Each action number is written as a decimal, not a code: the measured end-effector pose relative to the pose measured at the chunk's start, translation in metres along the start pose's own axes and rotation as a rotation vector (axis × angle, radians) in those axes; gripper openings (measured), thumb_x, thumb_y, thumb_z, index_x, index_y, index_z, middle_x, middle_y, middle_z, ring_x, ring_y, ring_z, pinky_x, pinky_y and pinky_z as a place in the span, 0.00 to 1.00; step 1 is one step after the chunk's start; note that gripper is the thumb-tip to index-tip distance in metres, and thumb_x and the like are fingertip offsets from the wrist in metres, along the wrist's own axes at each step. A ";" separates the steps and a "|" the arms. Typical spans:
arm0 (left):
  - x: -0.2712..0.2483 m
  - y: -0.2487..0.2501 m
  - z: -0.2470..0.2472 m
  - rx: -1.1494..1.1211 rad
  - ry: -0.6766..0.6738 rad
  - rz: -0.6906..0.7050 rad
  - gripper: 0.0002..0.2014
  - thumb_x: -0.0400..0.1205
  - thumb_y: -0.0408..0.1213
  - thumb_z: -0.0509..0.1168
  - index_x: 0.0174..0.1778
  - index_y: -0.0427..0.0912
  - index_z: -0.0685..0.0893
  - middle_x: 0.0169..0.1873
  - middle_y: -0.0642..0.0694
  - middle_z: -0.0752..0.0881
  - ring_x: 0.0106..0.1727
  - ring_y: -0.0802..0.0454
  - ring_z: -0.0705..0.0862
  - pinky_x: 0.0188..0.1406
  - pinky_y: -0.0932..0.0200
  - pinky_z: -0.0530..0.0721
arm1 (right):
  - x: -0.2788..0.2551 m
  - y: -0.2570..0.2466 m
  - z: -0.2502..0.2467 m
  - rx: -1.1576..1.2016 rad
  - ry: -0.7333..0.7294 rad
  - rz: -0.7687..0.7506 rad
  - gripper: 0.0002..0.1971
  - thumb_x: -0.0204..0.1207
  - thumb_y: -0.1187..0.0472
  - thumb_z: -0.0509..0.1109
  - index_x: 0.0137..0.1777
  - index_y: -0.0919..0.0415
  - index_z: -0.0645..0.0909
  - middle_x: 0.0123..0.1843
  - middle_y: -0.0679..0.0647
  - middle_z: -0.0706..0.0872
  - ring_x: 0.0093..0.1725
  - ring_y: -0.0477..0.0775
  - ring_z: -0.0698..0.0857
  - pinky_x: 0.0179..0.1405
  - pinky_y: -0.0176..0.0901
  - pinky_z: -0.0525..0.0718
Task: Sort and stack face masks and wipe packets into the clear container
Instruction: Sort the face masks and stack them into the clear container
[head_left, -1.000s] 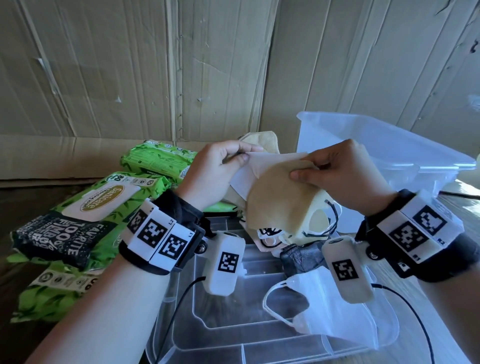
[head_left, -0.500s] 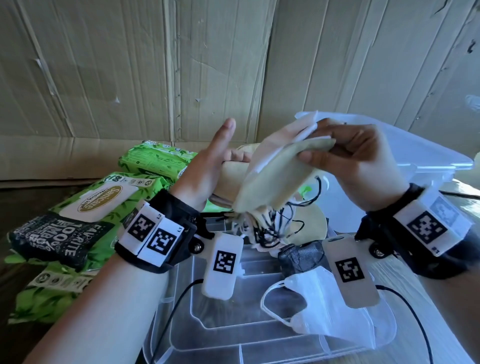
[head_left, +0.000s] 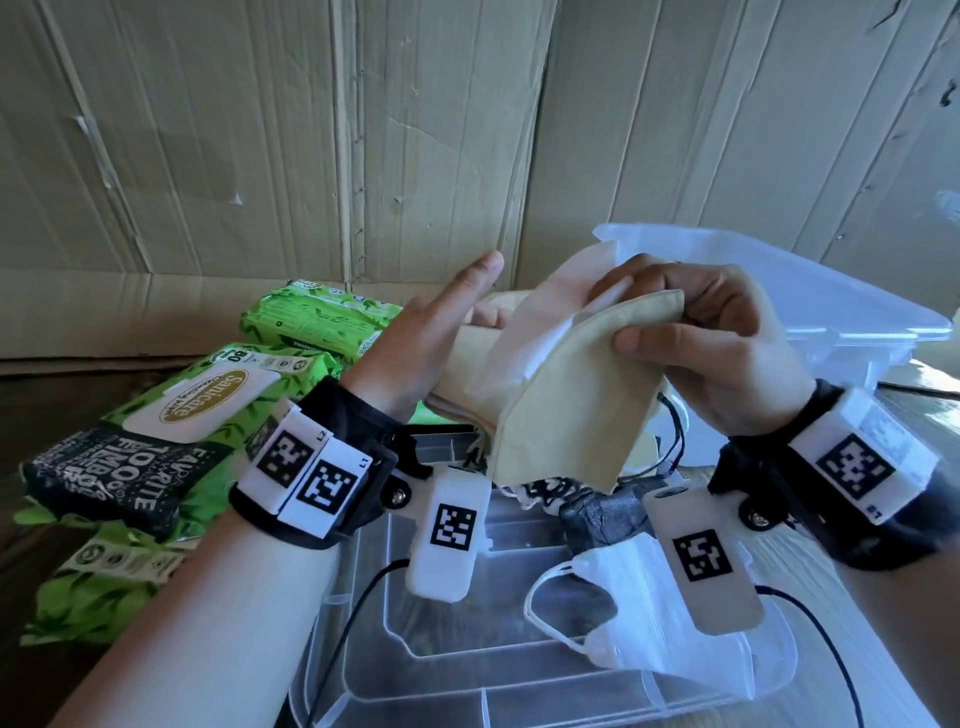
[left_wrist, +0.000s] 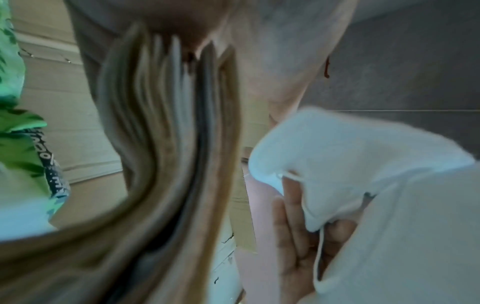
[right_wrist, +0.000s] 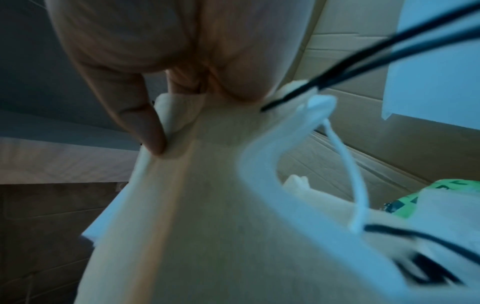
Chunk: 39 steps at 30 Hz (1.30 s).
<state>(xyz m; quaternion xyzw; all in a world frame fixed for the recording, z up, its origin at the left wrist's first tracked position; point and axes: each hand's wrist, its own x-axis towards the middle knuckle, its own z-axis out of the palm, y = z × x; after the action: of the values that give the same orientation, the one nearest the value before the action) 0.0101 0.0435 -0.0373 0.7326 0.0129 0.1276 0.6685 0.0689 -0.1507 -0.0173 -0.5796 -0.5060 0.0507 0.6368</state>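
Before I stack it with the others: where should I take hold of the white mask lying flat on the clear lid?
Probably pinch the white mask by its folded body edge beside the ear loop, coming from above; it lies flat on the clear lid, and the loop alone would let it dangle.

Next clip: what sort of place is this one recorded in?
Probably a makeshift sorting spot, not a proper workshop: flattened brown cardboard sheets form the backdrop, green wipe packets lie piled on a dark surface, and a clear plastic container stands alongside.
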 end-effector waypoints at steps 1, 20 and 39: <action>-0.001 0.000 0.000 -0.005 -0.047 -0.053 0.34 0.73 0.68 0.60 0.42 0.37 0.89 0.28 0.44 0.87 0.22 0.52 0.82 0.19 0.69 0.72 | 0.000 0.000 0.001 0.013 -0.006 -0.003 0.03 0.59 0.65 0.71 0.31 0.61 0.86 0.40 0.57 0.86 0.42 0.56 0.81 0.41 0.43 0.78; 0.007 -0.010 -0.005 0.233 0.262 0.413 0.19 0.70 0.27 0.75 0.42 0.55 0.76 0.47 0.58 0.85 0.50 0.65 0.80 0.52 0.69 0.74 | 0.000 0.006 -0.048 -0.652 0.668 0.228 0.08 0.64 0.62 0.62 0.27 0.58 0.79 0.23 0.49 0.78 0.30 0.50 0.75 0.29 0.44 0.72; -0.003 -0.002 0.014 0.174 0.092 0.340 0.11 0.75 0.27 0.70 0.36 0.50 0.88 0.27 0.63 0.87 0.33 0.67 0.82 0.38 0.71 0.78 | 0.004 0.018 0.005 -0.555 0.136 0.056 0.19 0.73 0.60 0.62 0.59 0.35 0.71 0.47 0.47 0.82 0.44 0.48 0.82 0.47 0.38 0.77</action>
<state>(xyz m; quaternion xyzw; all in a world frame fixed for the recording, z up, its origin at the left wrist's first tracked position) 0.0104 0.0295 -0.0410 0.7728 -0.0695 0.2702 0.5701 0.0770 -0.1384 -0.0304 -0.7474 -0.4406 -0.1111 0.4846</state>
